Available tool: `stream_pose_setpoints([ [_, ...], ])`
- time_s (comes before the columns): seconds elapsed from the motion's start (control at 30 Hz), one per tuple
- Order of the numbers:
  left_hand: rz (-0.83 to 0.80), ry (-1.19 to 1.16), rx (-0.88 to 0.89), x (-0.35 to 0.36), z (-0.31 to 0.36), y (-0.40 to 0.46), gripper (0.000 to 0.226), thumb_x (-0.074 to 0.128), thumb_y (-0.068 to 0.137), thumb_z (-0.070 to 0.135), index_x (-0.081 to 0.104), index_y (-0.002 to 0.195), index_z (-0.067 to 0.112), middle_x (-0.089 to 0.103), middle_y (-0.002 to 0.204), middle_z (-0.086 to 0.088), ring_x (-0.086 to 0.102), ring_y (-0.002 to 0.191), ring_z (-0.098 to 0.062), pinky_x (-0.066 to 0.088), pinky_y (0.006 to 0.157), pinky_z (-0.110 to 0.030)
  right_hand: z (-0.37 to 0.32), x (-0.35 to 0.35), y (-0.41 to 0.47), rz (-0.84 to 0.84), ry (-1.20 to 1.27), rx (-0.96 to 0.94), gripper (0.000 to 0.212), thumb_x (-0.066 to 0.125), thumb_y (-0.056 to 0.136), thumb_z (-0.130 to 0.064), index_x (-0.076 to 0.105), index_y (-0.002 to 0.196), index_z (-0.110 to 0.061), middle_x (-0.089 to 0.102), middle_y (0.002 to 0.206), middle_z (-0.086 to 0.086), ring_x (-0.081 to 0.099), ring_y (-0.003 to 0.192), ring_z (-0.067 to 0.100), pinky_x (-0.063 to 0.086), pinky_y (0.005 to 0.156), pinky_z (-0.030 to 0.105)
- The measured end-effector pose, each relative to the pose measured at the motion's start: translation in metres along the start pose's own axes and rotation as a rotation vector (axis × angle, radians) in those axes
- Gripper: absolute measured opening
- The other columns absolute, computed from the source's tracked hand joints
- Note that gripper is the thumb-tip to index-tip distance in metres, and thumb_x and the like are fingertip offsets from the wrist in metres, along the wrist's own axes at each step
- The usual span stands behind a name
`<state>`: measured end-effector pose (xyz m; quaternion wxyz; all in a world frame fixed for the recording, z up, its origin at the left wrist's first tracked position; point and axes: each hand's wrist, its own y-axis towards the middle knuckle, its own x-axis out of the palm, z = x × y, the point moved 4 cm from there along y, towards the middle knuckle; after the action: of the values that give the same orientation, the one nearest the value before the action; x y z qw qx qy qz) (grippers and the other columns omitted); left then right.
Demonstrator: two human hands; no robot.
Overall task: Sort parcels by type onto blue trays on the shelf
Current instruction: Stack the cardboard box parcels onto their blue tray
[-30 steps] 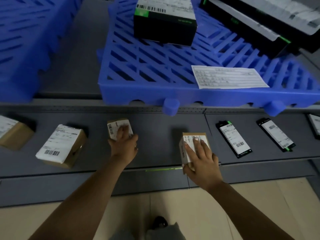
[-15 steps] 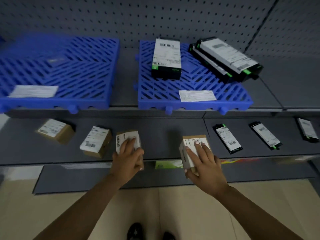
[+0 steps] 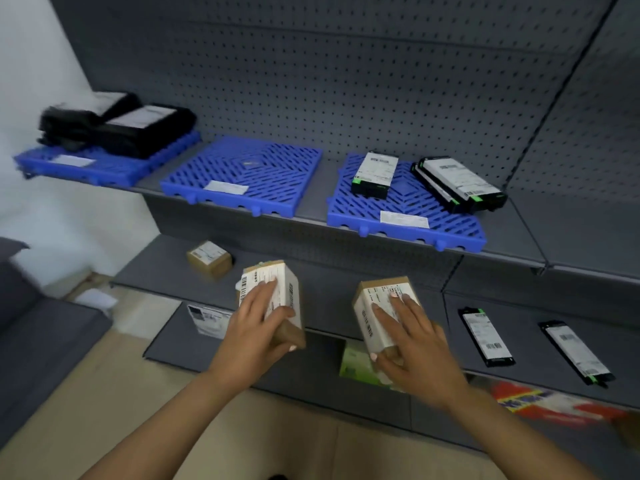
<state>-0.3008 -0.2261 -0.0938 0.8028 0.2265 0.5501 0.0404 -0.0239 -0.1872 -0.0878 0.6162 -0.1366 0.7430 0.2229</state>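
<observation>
Two brown boxes were in hand, one apiece: left hand (image 3: 258, 327) clamped on the left box (image 3: 277, 299), fingers over its white label and thumb beneath; right hand (image 3: 412, 344) clamped on the right box (image 3: 384, 313) likewise. Both boxes were carried clear of the lower shelf (image 3: 329, 299), long axes running up and away from the person.

Bare middle tray (image 3: 242, 174) lay above and slightly left of both hands, judged the likely destination; the left hand was nearer it. Right tray (image 3: 405, 216) carried three black packets with green ends; left tray (image 3: 86, 164) carried black bags.

Remaining on the lower shelf: one brown box (image 3: 209, 258) at the left, two black packets (image 3: 486, 336) at the right.

Setting: grey metal shelving, pegboard back (image 3: 346, 81), beige floor (image 3: 294, 434).
</observation>
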Motion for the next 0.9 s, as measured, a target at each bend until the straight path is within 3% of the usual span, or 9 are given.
stream_pose_setpoints([
  [0.2, 0.185, 0.015, -0.001, -0.071, 0.023, -0.004, 0.052, 0.079, 0.072, 0.037, 0.050, 0.115, 0.029, 0.022, 0.153, -0.009, 0.016, 0.142, -0.028, 0.034, 0.103, -0.049, -0.038, -0.047, 0.012, 0.035, 0.051, -0.094, 0.077, 0.025, 0.079, -0.069, 0.010, 0.148, -0.039, -0.005, 0.158, -0.008, -0.014, 0.142, 0.011, 0.015, 0.111, 0.046],
  [0.33, 0.250, 0.041, -0.011, -0.104, 0.024, 0.004, 0.052, 0.076, 0.073, 0.040, 0.049, 0.117, 0.029, 0.018, 0.154, -0.007, 0.013, 0.142, -0.028, 0.032, 0.103, -0.050, -0.061, -0.075, 0.031, 0.117, 0.086, -0.146, 0.077, 0.028, 0.079, -0.069, 0.014, 0.148, -0.037, 0.004, 0.158, -0.006, -0.007, 0.144, 0.012, 0.019, 0.110, 0.046],
  [0.57, 0.296, 0.052, -0.036, -0.138, -0.006, 0.031, 0.052, 0.056, 0.080, 0.061, 0.043, 0.122, 0.034, 0.014, 0.156, -0.003, 0.006, 0.144, -0.022, 0.029, 0.107, -0.052, -0.088, -0.107, 0.079, 0.151, 0.099, -0.158, 0.083, 0.020, 0.074, -0.072, 0.007, 0.149, -0.038, -0.005, 0.157, -0.011, -0.015, 0.142, 0.008, 0.010, 0.114, 0.043],
  [0.9, 0.347, -0.016, 0.004, -0.177, -0.107, 0.117, 0.055, 0.048, 0.081, 0.064, 0.039, 0.126, 0.033, 0.011, 0.155, 0.005, 0.000, 0.143, -0.008, 0.024, 0.110, -0.045, -0.121, -0.118, 0.202, 0.171, 0.045, -0.095, 0.087, 0.008, 0.070, -0.073, 0.002, 0.149, -0.037, -0.007, 0.158, -0.009, -0.012, 0.143, 0.012, 0.008, 0.114, 0.044],
])
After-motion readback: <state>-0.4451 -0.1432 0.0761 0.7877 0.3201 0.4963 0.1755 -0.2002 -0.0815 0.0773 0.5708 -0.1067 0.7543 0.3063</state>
